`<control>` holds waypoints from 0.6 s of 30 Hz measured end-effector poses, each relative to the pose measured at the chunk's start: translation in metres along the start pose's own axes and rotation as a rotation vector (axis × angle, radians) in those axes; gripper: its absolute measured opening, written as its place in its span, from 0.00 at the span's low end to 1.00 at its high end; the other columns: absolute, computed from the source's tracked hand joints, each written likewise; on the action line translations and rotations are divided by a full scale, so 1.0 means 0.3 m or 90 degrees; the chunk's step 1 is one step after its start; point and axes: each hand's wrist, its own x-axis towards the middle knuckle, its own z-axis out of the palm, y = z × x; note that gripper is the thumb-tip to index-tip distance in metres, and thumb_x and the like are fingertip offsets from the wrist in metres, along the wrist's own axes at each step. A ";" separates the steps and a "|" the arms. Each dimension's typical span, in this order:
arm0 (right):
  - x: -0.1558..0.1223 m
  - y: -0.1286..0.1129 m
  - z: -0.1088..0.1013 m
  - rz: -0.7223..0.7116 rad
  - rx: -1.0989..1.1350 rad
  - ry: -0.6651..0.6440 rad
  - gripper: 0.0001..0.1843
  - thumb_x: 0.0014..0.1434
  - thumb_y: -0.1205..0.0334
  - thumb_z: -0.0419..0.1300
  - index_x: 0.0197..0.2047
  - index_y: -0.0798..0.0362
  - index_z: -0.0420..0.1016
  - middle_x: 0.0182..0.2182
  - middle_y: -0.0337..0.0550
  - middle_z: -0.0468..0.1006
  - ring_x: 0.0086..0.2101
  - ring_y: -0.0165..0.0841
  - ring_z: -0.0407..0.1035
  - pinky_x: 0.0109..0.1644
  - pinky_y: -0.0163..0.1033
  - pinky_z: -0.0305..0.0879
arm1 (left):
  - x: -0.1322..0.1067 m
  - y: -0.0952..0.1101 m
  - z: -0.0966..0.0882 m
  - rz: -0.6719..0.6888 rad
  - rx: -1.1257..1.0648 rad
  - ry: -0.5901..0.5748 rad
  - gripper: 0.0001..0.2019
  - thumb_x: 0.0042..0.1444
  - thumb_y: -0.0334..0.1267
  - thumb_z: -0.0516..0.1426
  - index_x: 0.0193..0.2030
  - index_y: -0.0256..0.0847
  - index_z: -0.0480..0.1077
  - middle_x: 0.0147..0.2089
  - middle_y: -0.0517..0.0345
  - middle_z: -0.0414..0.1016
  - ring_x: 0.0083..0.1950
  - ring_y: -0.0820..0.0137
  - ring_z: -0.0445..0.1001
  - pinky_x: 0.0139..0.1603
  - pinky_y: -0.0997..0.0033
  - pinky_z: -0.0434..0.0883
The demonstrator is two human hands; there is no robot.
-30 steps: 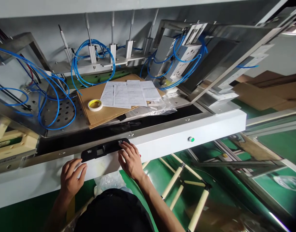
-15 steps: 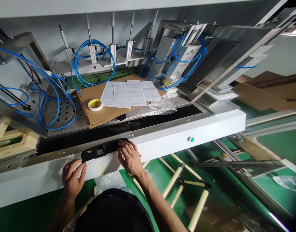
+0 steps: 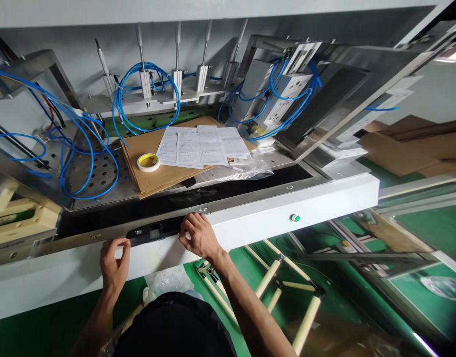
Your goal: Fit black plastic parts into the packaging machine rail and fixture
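Note:
A long black plastic part point(image 3: 153, 230) lies along the front ledge of a white machine frame point(image 3: 257, 218). My left hand point(image 3: 115, 263) pinches its left end with thumb and fingers. My right hand point(image 3: 198, 235) covers and grips its right end, fingers over the top edge. The part sits tilted toward the dark slot behind the ledge, and its right end is hidden under my right hand.
Behind the slot lie cardboard sheets point(image 3: 157, 158) with a yellow tape roll point(image 3: 148, 162), printed paper sheets point(image 3: 201, 146) and a clear plastic bag point(image 3: 242, 171). Blue air hoses point(image 3: 86, 148) loop over a perforated steel plate. A green button point(image 3: 295, 217) is on the frame's front.
Both hands moved up toward the ledge. The black part has been pushed back and tipped toward the slot, so less of its top face shows.

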 end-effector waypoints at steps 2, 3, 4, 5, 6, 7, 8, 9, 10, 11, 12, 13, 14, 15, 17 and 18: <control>0.022 0.010 -0.003 0.008 -0.007 -0.029 0.06 0.54 0.68 0.59 0.36 0.51 0.71 0.34 0.44 0.73 0.36 0.39 0.61 0.44 0.45 0.58 | 0.009 0.000 0.016 -0.032 0.029 0.002 0.06 0.67 0.39 0.58 0.40 0.42 0.75 0.34 0.57 0.77 0.35 0.65 0.76 0.34 0.67 0.71; 0.033 0.014 -0.003 0.011 -0.010 -0.036 0.07 0.52 0.69 0.59 0.37 0.51 0.71 0.34 0.44 0.72 0.36 0.39 0.61 0.44 0.45 0.57 | 0.014 0.000 0.023 -0.045 0.043 0.004 0.06 0.66 0.38 0.58 0.40 0.42 0.75 0.33 0.59 0.76 0.33 0.65 0.75 0.34 0.66 0.70; 0.043 0.017 -0.004 0.012 -0.011 -0.041 0.09 0.51 0.69 0.59 0.38 0.52 0.71 0.34 0.45 0.73 0.36 0.39 0.61 0.44 0.45 0.56 | 0.019 -0.002 0.028 -0.054 0.057 0.007 0.05 0.65 0.39 0.59 0.40 0.42 0.75 0.31 0.59 0.75 0.32 0.65 0.75 0.34 0.65 0.69; 0.053 0.020 -0.004 0.012 -0.012 -0.048 0.11 0.50 0.69 0.59 0.40 0.52 0.72 0.34 0.45 0.73 0.36 0.39 0.60 0.44 0.45 0.56 | 0.023 -0.003 0.030 -0.059 0.069 0.012 0.05 0.64 0.39 0.59 0.41 0.41 0.75 0.31 0.59 0.75 0.31 0.64 0.75 0.35 0.64 0.69; 0.061 0.021 -0.005 0.012 -0.014 -0.057 0.13 0.50 0.69 0.59 0.41 0.53 0.72 0.35 0.45 0.74 0.36 0.40 0.60 0.44 0.45 0.55 | 0.026 -0.003 0.028 -0.062 0.080 0.018 0.06 0.64 0.40 0.60 0.41 0.41 0.75 0.31 0.58 0.76 0.32 0.63 0.76 0.37 0.63 0.70; 0.068 0.022 -0.005 0.012 -0.016 -0.065 0.14 0.51 0.69 0.59 0.42 0.53 0.73 0.35 0.46 0.74 0.36 0.40 0.60 0.45 0.45 0.55 | 0.027 -0.001 0.023 -0.066 0.089 0.029 0.07 0.65 0.41 0.60 0.43 0.40 0.75 0.34 0.55 0.78 0.35 0.60 0.77 0.39 0.60 0.71; 0.073 0.023 -0.005 0.012 -0.018 -0.074 0.13 0.52 0.69 0.59 0.43 0.53 0.73 0.35 0.46 0.75 0.37 0.40 0.60 0.45 0.46 0.55 | 0.027 0.005 0.014 -0.062 0.100 0.044 0.09 0.66 0.42 0.60 0.45 0.39 0.75 0.37 0.51 0.80 0.39 0.57 0.79 0.43 0.58 0.72; 0.076 0.022 -0.006 0.012 -0.020 -0.081 0.13 0.53 0.69 0.59 0.43 0.53 0.73 0.36 0.46 0.75 0.37 0.40 0.61 0.46 0.46 0.54 | 0.024 0.016 0.004 -0.041 0.115 0.061 0.11 0.67 0.43 0.60 0.48 0.38 0.75 0.42 0.46 0.81 0.44 0.54 0.80 0.47 0.55 0.73; 0.078 0.022 -0.006 0.012 -0.022 -0.087 0.11 0.55 0.69 0.58 0.43 0.53 0.74 0.36 0.47 0.76 0.37 0.41 0.61 0.46 0.46 0.54 | 0.020 0.031 -0.007 0.002 0.129 0.074 0.13 0.67 0.43 0.61 0.51 0.37 0.76 0.46 0.43 0.82 0.49 0.52 0.80 0.52 0.52 0.73; 0.080 0.020 -0.005 0.011 -0.023 -0.090 0.10 0.56 0.69 0.58 0.43 0.53 0.74 0.35 0.47 0.76 0.37 0.41 0.62 0.46 0.46 0.54 | 0.016 0.052 -0.015 0.065 0.139 0.076 0.15 0.67 0.42 0.62 0.55 0.37 0.75 0.51 0.40 0.82 0.53 0.51 0.80 0.57 0.51 0.72; 0.081 0.019 -0.005 0.010 -0.023 -0.092 0.09 0.57 0.68 0.58 0.42 0.53 0.74 0.35 0.47 0.76 0.37 0.41 0.62 0.46 0.46 0.54 | 0.013 0.075 -0.019 0.142 0.146 0.061 0.17 0.67 0.41 0.63 0.60 0.38 0.74 0.55 0.39 0.82 0.57 0.50 0.79 0.61 0.50 0.71; 0.081 0.018 -0.004 0.008 -0.022 -0.093 0.09 0.57 0.68 0.58 0.42 0.52 0.74 0.35 0.47 0.77 0.37 0.41 0.62 0.46 0.46 0.54 | 0.013 0.100 -0.016 0.221 0.150 0.027 0.21 0.67 0.40 0.63 0.64 0.38 0.72 0.59 0.39 0.80 0.61 0.50 0.78 0.64 0.50 0.70; 0.082 0.017 -0.004 0.006 -0.021 -0.093 0.08 0.58 0.68 0.58 0.42 0.52 0.74 0.35 0.47 0.77 0.37 0.40 0.63 0.46 0.46 0.54 | 0.016 0.124 -0.007 0.289 0.155 -0.024 0.24 0.68 0.40 0.62 0.69 0.38 0.69 0.63 0.39 0.79 0.65 0.50 0.76 0.67 0.50 0.68; 0.083 0.018 -0.004 0.003 -0.019 -0.092 0.08 0.59 0.68 0.59 0.42 0.53 0.74 0.35 0.47 0.78 0.37 0.40 0.63 0.46 0.46 0.55 | 0.022 0.143 0.009 0.335 0.162 -0.082 0.27 0.69 0.40 0.61 0.73 0.38 0.65 0.67 0.39 0.76 0.68 0.49 0.74 0.70 0.49 0.66; 0.085 0.025 -0.004 -0.005 -0.014 -0.088 0.06 0.61 0.67 0.59 0.42 0.52 0.75 0.36 0.46 0.79 0.37 0.39 0.65 0.46 0.45 0.56 | 0.043 0.162 0.053 0.370 0.192 -0.182 0.32 0.73 0.42 0.56 0.79 0.35 0.56 0.73 0.38 0.70 0.72 0.49 0.70 0.74 0.48 0.62; 0.085 0.035 -0.005 -0.007 -0.012 -0.083 0.05 0.64 0.67 0.58 0.42 0.52 0.75 0.36 0.45 0.79 0.37 0.39 0.65 0.46 0.44 0.56 | 0.055 0.160 0.077 0.370 0.207 -0.212 0.33 0.74 0.43 0.54 0.80 0.34 0.52 0.74 0.38 0.69 0.73 0.49 0.70 0.75 0.47 0.61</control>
